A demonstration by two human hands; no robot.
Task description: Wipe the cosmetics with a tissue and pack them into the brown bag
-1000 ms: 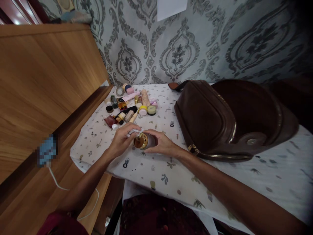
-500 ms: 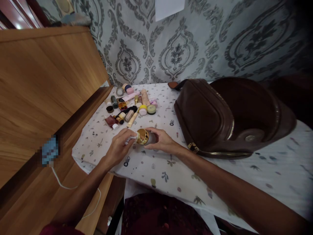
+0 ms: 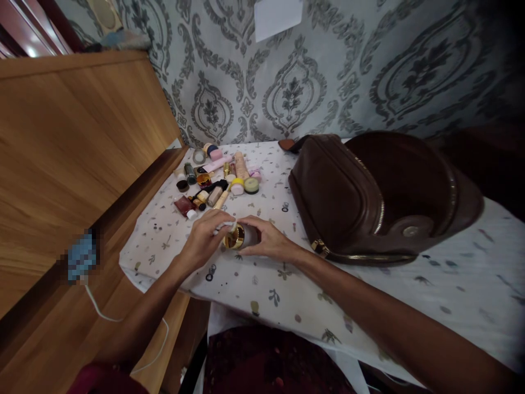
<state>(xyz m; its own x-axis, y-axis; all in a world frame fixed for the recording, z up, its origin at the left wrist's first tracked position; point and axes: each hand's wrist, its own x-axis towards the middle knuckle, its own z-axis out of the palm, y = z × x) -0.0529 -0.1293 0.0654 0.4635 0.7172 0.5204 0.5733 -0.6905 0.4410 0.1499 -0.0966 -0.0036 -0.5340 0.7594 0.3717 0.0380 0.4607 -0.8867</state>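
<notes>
Cloth: shifted since the frame before, from the 9 o'clock edge of the jar's gold lid to about 11 o'clock on it, the left hand moving along with it.
Left hand: bent fingers nearly closed, pinching the cloth at the lid.
Right hand: half open in a C, thumb and fingers round the jar's body from 3 o'clock.
Jar: between both hands, tipped so its lid faces roughly 9 o'clock; whether it touches the table, I cannot tell.
Makeup: loose group at 11 o'clock from the jar; red bottle at its 8 o'clock edge, green tub at 3, peach tube at 2.
Bag: brown, between 2 and 3 o'clock from the jar, well apart from the makeup.
Blue thing: blurred, at 9 o'clock beyond the table, white cord trailing from it.
Wall: grey-patterned, at 12 o'clock, white paper on it.
</notes>
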